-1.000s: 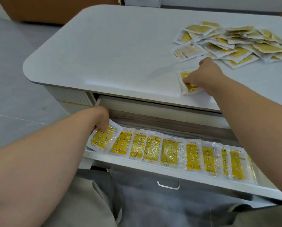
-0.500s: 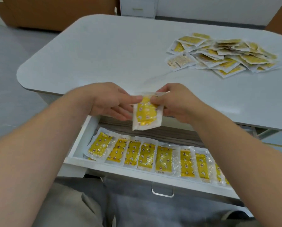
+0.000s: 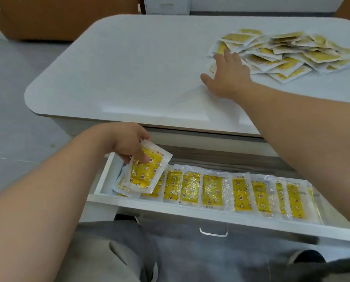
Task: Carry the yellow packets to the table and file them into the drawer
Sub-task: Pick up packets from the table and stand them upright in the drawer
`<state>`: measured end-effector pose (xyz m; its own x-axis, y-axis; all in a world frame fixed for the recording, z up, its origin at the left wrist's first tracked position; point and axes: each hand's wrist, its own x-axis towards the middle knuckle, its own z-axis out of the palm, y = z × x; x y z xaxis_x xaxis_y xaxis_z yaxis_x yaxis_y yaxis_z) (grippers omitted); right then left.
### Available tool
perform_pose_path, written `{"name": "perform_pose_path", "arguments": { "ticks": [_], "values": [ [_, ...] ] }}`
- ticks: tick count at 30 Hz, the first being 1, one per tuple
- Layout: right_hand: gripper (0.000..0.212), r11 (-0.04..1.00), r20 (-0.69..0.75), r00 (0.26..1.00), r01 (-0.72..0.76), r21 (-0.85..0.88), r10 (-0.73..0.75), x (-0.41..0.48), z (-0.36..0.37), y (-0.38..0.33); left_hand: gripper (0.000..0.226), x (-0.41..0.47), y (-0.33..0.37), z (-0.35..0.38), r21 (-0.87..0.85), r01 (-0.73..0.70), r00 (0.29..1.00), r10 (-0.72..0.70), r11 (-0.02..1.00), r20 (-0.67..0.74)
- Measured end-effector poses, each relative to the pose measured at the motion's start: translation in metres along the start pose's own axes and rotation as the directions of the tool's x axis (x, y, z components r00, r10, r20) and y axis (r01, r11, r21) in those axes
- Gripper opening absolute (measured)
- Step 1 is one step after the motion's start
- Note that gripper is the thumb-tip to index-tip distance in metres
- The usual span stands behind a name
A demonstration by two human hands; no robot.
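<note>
Where the open drawer stands nearest, our left hand pinches one yellow packet, tilted, over the left end of the filed row. Farther off on the table, our right hand lies fingers spread, released, apparently touching the loose pile.

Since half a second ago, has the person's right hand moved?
Yes. The right hand left the front edge of the white table and went forward and right across the top to the loose pile of yellow packets.
</note>
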<state>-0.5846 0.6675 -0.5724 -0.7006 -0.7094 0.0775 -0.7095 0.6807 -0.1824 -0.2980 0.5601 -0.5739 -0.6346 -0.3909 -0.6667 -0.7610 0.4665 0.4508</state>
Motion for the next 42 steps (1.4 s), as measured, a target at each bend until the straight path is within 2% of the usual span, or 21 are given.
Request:
{"name": "perform_pose_path", "arguments": {
  "ticks": [3,6,8,9,12,16,17,19,21,22,24,26,27,28,30,32,34,35,37,40,42],
  "values": [
    [0.081,0.999,0.123,0.992,-0.013,-0.053,0.02,0.002,0.017,0.015,0.027,0.021,-0.019,0.02,0.179,0.053,0.997,-0.061,0.982,0.04],
    [0.08,0.995,0.073,0.997,-0.004,-0.099,0.012,-0.006,0.021,0.016,0.031,0.041,-0.039,0.037,0.173,0.064,0.996,-0.074,0.983,0.052],
    [0.079,0.987,0.074,0.997,0.03,-0.155,-0.019,-0.008,0.017,0.013,0.042,0.047,-0.046,0.043,0.161,0.08,0.995,-0.088,0.984,0.046],
    [0.08,0.985,0.089,0.996,0.046,-0.169,-0.031,-0.008,0.015,0.014,0.048,0.047,-0.048,0.045,0.209,0.081,0.996,-0.089,0.975,0.028],
    [0.084,0.985,0.114,0.992,0.079,-0.154,-0.061,-0.006,0.017,0.021,0.065,0.048,-0.046,0.05,0.459,0.087,0.996,-0.07,0.884,-0.055],
    [0.086,0.99,0.174,0.979,0.119,-0.079,-0.104,-0.008,0.01,0.025,0.078,0.041,-0.028,0.05,0.554,0.225,0.973,-0.211,0.802,-0.09],
    [0.084,0.989,0.161,0.979,0.139,-0.048,-0.129,-0.012,0.006,0.023,0.076,0.035,-0.02,0.045,0.546,0.241,0.967,-0.249,0.802,-0.062],
    [0.084,0.976,0.101,0.973,0.214,-0.049,-0.208,-0.027,-0.002,0.017,0.065,0.021,-0.002,0.027,0.443,0.235,0.957,-0.286,0.865,0.05],
    [0.089,0.94,0.078,0.946,0.323,-0.108,-0.316,-0.054,-0.005,0.006,0.048,0.003,0.014,0.003,0.249,0.16,0.972,-0.196,0.955,0.128],
    [0.091,0.912,0.084,0.923,0.383,-0.145,-0.374,-0.069,-0.004,0.002,0.04,-0.006,0.021,-0.008,0.138,0.099,0.988,-0.114,0.986,0.106],
    [0.083,0.835,0.082,0.86,0.509,-0.212,-0.503,-0.102,0.004,-0.003,0.033,-0.021,0.031,-0.02,-0.038,-0.041,0.999,0.04,0.998,-0.03],
    [0.053,0.759,0.0,0.77,0.628,-0.175,-0.638,-0.128,0.015,-0.001,0.037,-0.029,0.038,-0.022,-0.116,-0.175,0.975,0.156,0.978,-0.158],
    [0.037,0.747,-0.082,0.743,0.657,-0.1,-0.665,-0.136,0.017,0.0,0.042,-0.032,0.042,-0.021,-0.118,-0.23,0.963,0.208,0.966,-0.172],
    [0.024,0.764,-0.158,0.756,0.645,0.013,-0.636,-0.143,0.015,-0.002,0.05,-0.035,0.046,-0.019,-0.105,-0.278,0.953,0.26,0.955,-0.154],
    [0.018,0.816,-0.244,0.866,0.495,0.299,-0.436,-0.149,0.001,-0.012,0.062,-0.039,0.052,-0.014,-0.085,-0.356,0.932,0.348,0.93,-0.098],
    [0.024,0.78,-0.188,0.956,0.293,0.553,-0.225,-0.149,-0.014,-0.024,0.059,-0.04,0.058,-0.01,-0.148,-0.416,0.908,0.402,0.897,-0.116],
    [0.026,0.723,-0.093,0.986,0.165,0.671,-0.139,-0.145,-0.022,-0.029,0.046,-0.037,0.062,-0.008,-0.241,-0.413,0.906,0.369,0.878,-0.209],
    [0.028,0.72,-0.071,0.989,0.143,0.679,-0.129,-0.142,-0.025,-0.028,0.038,-0.035,0.061,-0.008,-0.249,-0.382,0.916,0.327,0.89,-0.234],
    [0.033,0.784,-0.1,0.99,0.142,0.604,-0.103,-0.13,-0.027,-0.016,0.027,-0.027,0.054,-0.006,-0.208,-0.271,0.957,0.24,0.94,-0.163],
    [0.032,0.928,-0.234,0.971,0.128,0.351,-0.045,-0.093,-0.029,0.025,0.021,-0.008,0.032,0.017,-0.028,-0.067,0.996,0.069,0.997,0.058],
    [0.036,0.978,-0.226,0.973,0.005,0.207,0.043,-0.062,-0.028,0.06,0.022,0.009,0.016,0.036,0.065,0.052,0.994,-0.058,0.997,0.094]
  ]
}}
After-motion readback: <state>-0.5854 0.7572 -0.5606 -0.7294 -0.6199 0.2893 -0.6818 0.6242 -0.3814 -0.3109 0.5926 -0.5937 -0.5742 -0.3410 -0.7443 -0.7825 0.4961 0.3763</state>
